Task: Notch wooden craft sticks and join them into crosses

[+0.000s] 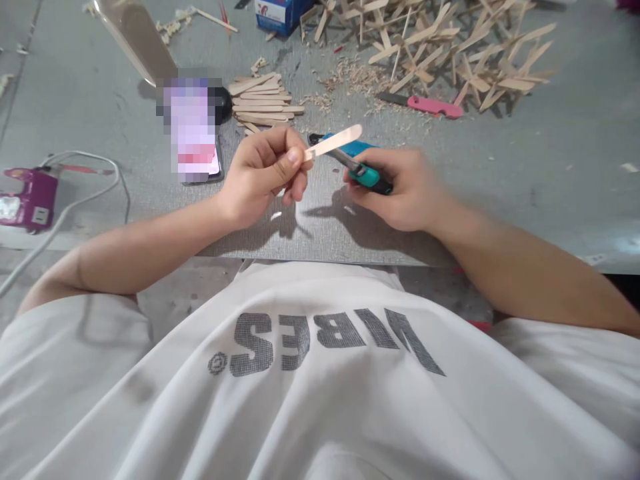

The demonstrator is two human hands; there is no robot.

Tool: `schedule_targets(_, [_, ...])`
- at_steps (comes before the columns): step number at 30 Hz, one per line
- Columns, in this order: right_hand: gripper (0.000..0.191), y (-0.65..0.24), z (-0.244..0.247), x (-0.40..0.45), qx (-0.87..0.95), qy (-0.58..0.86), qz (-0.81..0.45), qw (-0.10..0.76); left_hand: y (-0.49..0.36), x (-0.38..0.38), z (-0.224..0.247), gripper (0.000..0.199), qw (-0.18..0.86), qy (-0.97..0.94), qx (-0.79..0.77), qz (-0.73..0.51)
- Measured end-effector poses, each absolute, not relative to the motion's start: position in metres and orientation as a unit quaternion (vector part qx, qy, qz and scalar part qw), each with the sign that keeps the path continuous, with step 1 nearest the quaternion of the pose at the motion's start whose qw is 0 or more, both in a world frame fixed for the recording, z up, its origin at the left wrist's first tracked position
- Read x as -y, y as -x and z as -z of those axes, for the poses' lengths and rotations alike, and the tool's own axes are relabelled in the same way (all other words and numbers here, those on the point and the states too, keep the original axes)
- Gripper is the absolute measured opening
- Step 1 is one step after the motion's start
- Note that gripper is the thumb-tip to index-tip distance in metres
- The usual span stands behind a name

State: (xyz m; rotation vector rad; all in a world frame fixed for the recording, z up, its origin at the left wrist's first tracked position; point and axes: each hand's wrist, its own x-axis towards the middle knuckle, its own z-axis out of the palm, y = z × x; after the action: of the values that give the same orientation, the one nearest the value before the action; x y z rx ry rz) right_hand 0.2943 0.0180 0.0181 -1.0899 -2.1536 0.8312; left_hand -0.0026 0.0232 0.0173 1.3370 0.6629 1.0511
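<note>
From here I see the left hand (263, 170) pinch a stick (340, 139) by one end, up over the worktop (545, 160), and the right hand (407, 190) has its fingers wrapped around a blue tool (369, 176), its metal end close to the stick. At the back are a box (283, 15) and a bottle (137, 37), but I can't tell what is in them.

- Table (560, 153): grey top, fine streaky grain, fills upper half of frame
- Thin dark line (21, 77) on tabletop, upper left
- Front edge (310, 259) runs across mid-frame
- Floor (185, 287): grey, blotchy, below edge, left and right of centre
- Light: pale sheen (617, 230) far right; shadows (370, 223) on tabletop, centre
</note>
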Motion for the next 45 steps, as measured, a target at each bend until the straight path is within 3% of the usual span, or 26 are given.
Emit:
schedule_targets(4, [0.015, -0.302, -0.018, -0.023, 0.826, 0.418, -0.271, 0.264, 0.002, -0.022, -0.021, 0.069, 0.579, -0.599, -0.305, -0.461])
schedule_targets(8, [0.022, -0.307, -0.016, -0.025, 0.836, 0.408, -0.264, 0.257, 0.004, -0.023, -0.023, 0.055, 0.556, -0.601, -0.352, -0.453])
schedule_targets(14, [0.032, -0.314, -0.020, -0.027, 0.840, 0.393, -0.281, 0.246, 0.006, -0.027, -0.021, 0.050, 0.546, -0.608, -0.352, -0.456])
schedule_targets(21, [0.027, -0.312, -0.021, -0.028, 0.837, 0.381, -0.317, 0.233, 0.005, -0.026, -0.025, 0.035, 0.545, -0.621, -0.343, -0.447])
schedule_targets(36, [0.026, -0.308, -0.026, -0.031, 0.838, 0.372, -0.333, 0.222, 0.006, -0.025, -0.027, 0.045, 0.560, -0.614, -0.370, -0.416])
schedule_targets(45, [0.032, -0.306, -0.024, -0.029, 0.828, 0.369, -0.354, 0.230, 0.007, -0.026, -0.028, 0.036, 0.570, -0.626, -0.343, -0.407])
